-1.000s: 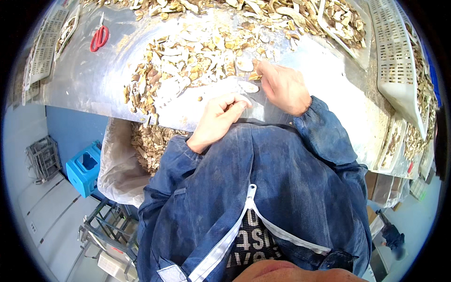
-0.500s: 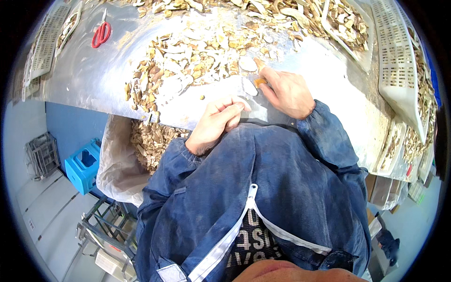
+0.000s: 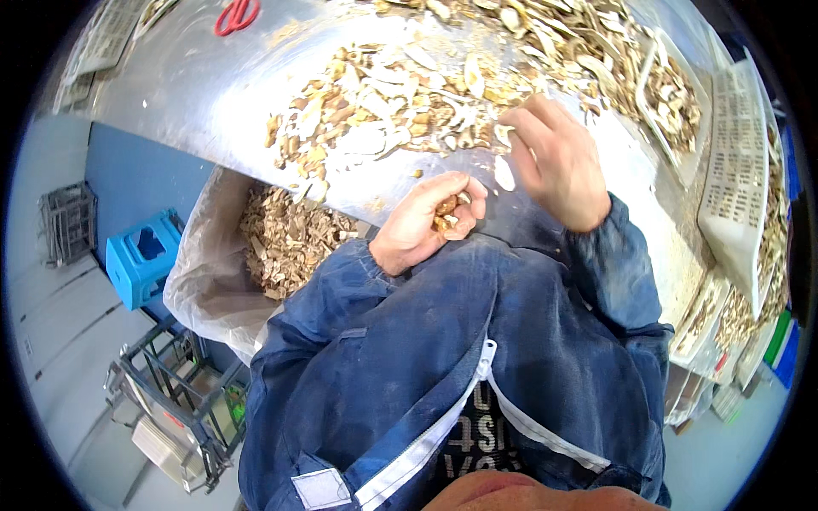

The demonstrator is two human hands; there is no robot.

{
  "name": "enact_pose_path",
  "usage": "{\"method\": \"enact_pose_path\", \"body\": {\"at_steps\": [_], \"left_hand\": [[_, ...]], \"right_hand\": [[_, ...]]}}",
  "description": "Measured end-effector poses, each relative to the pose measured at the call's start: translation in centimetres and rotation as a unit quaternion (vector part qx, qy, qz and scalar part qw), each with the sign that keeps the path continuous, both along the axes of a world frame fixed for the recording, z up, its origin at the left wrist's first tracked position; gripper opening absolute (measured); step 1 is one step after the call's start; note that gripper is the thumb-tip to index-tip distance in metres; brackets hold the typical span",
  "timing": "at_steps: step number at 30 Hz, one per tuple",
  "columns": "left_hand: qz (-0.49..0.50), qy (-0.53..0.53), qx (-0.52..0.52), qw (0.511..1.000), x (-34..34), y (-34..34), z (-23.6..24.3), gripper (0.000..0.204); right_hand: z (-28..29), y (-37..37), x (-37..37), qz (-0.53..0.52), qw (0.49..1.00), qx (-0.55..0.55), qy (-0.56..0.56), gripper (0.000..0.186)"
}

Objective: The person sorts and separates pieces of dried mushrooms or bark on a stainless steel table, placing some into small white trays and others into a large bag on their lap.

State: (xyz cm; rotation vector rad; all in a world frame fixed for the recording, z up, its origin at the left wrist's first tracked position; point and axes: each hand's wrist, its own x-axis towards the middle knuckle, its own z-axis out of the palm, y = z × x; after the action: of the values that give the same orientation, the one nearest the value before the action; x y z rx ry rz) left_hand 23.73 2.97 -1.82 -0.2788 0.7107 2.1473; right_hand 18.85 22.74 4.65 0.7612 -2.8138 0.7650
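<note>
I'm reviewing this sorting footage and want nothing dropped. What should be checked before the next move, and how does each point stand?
1. Left hand closed around brown pieces: ok, fingers curl over them.
2. Right hand free to pick: cannot tell, its palm side is hidden.
3. Pale slice within reach: ok, it lies beside the right hand on the metal table.
4. Lined bag open below the table edge: ok, already holding scraps.
5. Red scissors away from both hands: ok, at the far left of the table.
</note>
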Motion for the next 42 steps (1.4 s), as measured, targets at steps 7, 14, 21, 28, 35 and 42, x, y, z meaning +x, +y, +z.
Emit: {"method": "enact_pose_path", "body": {"at_steps": [7, 14, 21, 28, 35, 42], "left_hand": [[0.025, 0.003, -0.006, 1.0, 0.6, -0.7, 0.1, 0.023], [0.029, 0.085, -0.04, 0.995, 0.0, -2.3, 0.2, 0.022], [0.104, 0.047, -0.09, 0.989, 0.3, -4.5, 1.5, 0.024], [0.193, 0.049, -0.097, 0.975, 0.8, -9.1, 0.4, 0.039], [0.329, 0.128, -0.197, 0.914, 2.7, -11.5, -0.2, 0.035], [0.201, 0.065, -0.08, 0.974, 1.4, -9.0, 0.2, 0.043]], "right_hand": [[-3.5, -0.6, -1.4, 0.054, 0.998, 0.003, -0.014, 0.008], [-2.3, -1.3, -1.4, 0.04, 0.999, -0.025, -0.004, 0.009], [-1.6, -2.4, -2.9, -0.006, 0.997, -0.082, -0.011, 0.01], [-2.0, -11.9, -4.8, 0.184, 0.98, -0.049, 0.055, 0.022], [-3.2, -11.6, -6.9, 0.131, 0.986, 0.059, 0.083, 0.014], [-5.0, -15.8, -7.3, 0.145, 0.986, 0.028, 0.076, 0.014]]}}
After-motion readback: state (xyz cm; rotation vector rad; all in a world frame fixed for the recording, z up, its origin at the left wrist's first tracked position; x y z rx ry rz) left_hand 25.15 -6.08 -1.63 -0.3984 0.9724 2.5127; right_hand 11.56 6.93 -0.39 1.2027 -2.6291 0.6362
